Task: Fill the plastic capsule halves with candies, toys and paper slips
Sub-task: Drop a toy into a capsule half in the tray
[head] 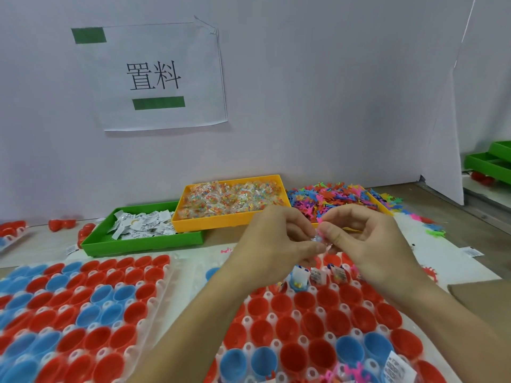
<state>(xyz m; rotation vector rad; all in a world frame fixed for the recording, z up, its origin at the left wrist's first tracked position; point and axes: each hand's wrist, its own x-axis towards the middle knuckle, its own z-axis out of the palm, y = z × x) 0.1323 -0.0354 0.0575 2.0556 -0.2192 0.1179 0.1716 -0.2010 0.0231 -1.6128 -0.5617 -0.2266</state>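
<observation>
Left hand [279, 239] and right hand [359, 239] meet above right capsule tray [326, 313], fingertips of both pinching small clear candy packet [320, 240] between them. Candy tray [231, 200], paper slips [143, 225], toys [331, 197] behind.

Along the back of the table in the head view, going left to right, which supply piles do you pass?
Green tray of paper slips → yellow tray of wrapped candies → heap of colourful plastic toys.
</observation>
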